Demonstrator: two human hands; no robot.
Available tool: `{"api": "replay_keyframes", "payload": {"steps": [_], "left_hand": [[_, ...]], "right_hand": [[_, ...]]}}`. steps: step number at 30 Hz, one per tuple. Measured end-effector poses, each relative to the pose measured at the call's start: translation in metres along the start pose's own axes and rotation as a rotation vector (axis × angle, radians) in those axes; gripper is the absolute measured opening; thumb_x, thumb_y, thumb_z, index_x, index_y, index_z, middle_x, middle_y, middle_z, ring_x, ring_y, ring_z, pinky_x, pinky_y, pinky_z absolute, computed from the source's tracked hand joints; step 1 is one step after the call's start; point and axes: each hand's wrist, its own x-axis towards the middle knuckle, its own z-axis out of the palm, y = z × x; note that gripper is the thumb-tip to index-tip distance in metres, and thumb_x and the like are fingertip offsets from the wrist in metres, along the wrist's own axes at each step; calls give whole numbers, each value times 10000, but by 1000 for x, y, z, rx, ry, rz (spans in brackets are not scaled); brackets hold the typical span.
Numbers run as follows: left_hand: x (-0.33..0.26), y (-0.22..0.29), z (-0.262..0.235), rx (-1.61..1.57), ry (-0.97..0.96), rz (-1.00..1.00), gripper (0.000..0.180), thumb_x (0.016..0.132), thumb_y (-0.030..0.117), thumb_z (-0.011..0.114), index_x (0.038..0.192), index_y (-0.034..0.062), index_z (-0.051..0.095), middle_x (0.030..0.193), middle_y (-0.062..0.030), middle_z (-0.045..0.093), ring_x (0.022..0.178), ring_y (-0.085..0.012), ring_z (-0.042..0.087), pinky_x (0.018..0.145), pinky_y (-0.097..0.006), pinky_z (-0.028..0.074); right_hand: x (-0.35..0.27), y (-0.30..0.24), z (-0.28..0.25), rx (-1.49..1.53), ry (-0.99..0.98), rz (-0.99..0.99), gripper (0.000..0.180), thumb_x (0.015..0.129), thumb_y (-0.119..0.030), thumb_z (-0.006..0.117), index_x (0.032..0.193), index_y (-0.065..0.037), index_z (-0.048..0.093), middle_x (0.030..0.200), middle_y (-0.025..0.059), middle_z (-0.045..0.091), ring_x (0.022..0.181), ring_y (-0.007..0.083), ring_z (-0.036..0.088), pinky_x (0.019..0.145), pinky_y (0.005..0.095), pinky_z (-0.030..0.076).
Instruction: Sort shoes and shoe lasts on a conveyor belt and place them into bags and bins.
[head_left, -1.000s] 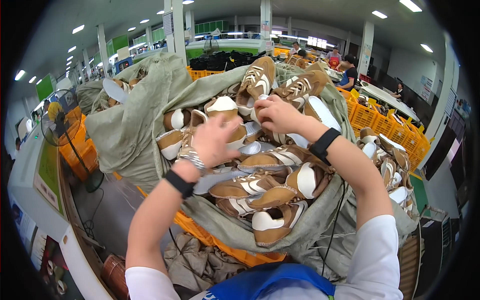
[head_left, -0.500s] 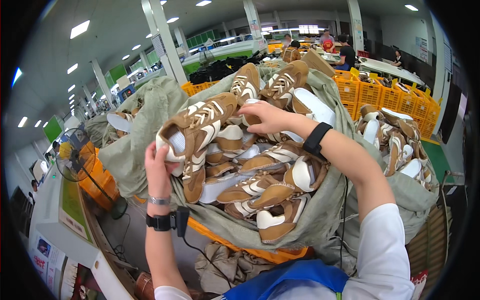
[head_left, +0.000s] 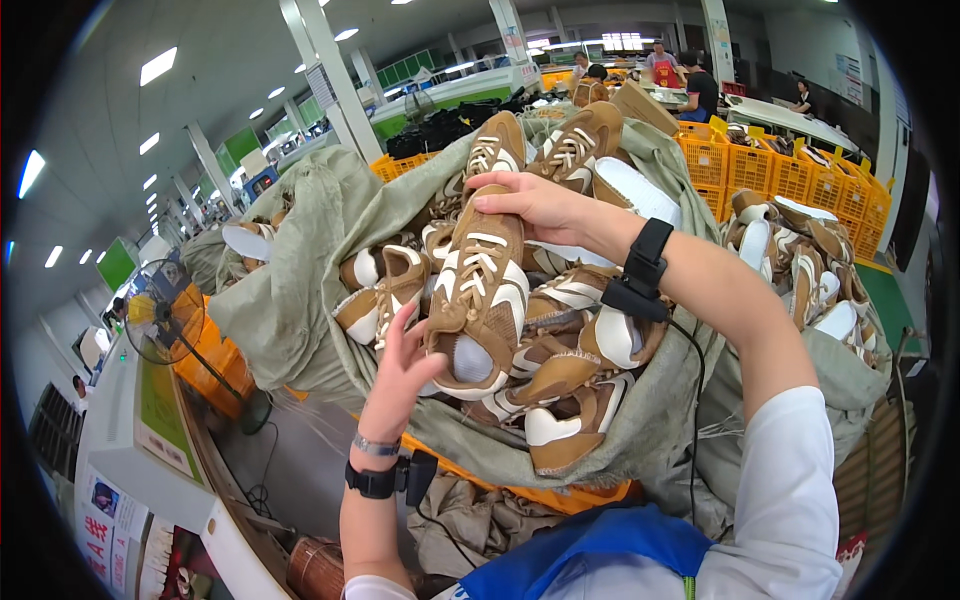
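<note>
A brown sneaker [head_left: 482, 285] with white stripes and cream laces is tilted over the pile, toe away from me and heel toward me. My right hand [head_left: 535, 207] grips its toe, thumb on top. Beside the heel is my left hand [head_left: 405, 365], fingers spread and nothing held in them; whether a fingertip touches the heel I cannot tell. More sneakers like it lie jumbled in a grey-green woven sack [head_left: 280, 310]. One of them, a brown and white shoe [head_left: 575, 425], rests at the sack's near edge. A pale sole [head_left: 640, 190] faces up behind my right wrist.
Another sack of sneakers [head_left: 800, 270] stands to the right. Yellow crates [head_left: 790, 175] are stacked behind it. At left are a standing fan [head_left: 160, 310] and a machine counter [head_left: 120, 440]. A cable [head_left: 693, 420] hangs from my right wrist. Several people work far back.
The sneaker has swung right and turned its heel toward me. My right hand has taken hold of its toe; my left hand has let go of the heel and moved right.
</note>
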Motion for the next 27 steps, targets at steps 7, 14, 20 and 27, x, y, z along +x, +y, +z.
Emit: {"api": "replay_keyframes", "payload": {"steps": [7, 14, 20, 27], "left_hand": [[24, -18, -3, -185, 68, -142, 564, 796, 15, 557, 1314, 36, 335, 1158, -122, 530, 1006, -188, 559, 859, -296, 463], [3, -28, 3, -888, -95, -54, 592, 880, 316, 522, 1371, 74, 295, 981, -179, 594, 580, -165, 521, 429, -255, 431], [3, -52, -13, -1296, -671, -131, 656, 885, 344, 493, 1419, 106, 194, 1243, -156, 470, 508, -125, 401, 381, -236, 320], [-25, -58, -14, -1494, -527, -70, 683, 904, 435, 409, 1428, 95, 132, 627, -69, 485, 439, -94, 336, 358, -208, 287]], "right_hand": [[-14, -12, 13, -82, -35, 19, 644, 895, -327, 544, 1399, -141, 190, 1138, 80, 525, 922, 124, 576, 791, 281, 492], [-23, -10, -19, -1012, -322, 92, 543, 836, -289, 596, 1292, -56, 418, 982, 105, 625, 865, 174, 609, 776, 307, 490], [-32, 23, 8, -1536, -637, 144, 411, 796, -259, 586, 1152, -53, 575, 1039, 150, 627, 956, 304, 591, 843, 366, 452], [8, -7, 37, -1467, -273, -193, 365, 774, -210, 615, 1085, -20, 593, 997, 130, 639, 944, 258, 599, 818, 341, 459]]}}
